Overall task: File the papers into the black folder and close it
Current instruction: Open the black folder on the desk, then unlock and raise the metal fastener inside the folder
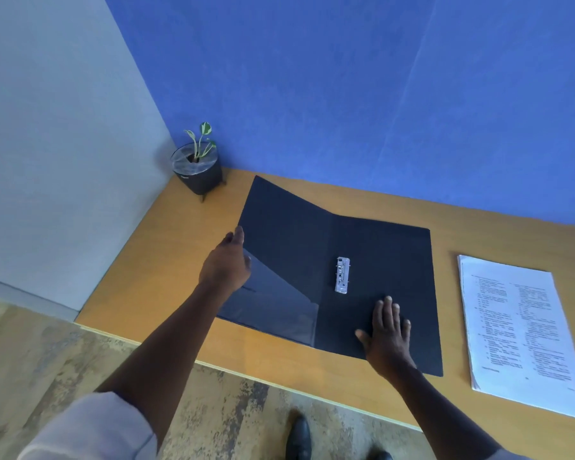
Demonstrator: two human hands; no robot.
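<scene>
A black folder (382,260) lies open on the wooden desk (166,260). Its left cover (286,227) is raised at an angle, and my left hand (226,263) holds that cover's outer edge. A metal clip (342,275) sits near the spine on the right half. My right hand (387,330) presses flat, fingers spread, on the right half near its front edge. A stack of printed papers (525,330) rests on the desk to the right of the folder, apart from both hands. A clear pocket shows on the inside of the left cover.
A small potted plant (198,167) stands in the desk's back left corner, against the blue wall. The desk's front edge runs diagonally below my arms. The floor and my shoes (297,436) show beneath it.
</scene>
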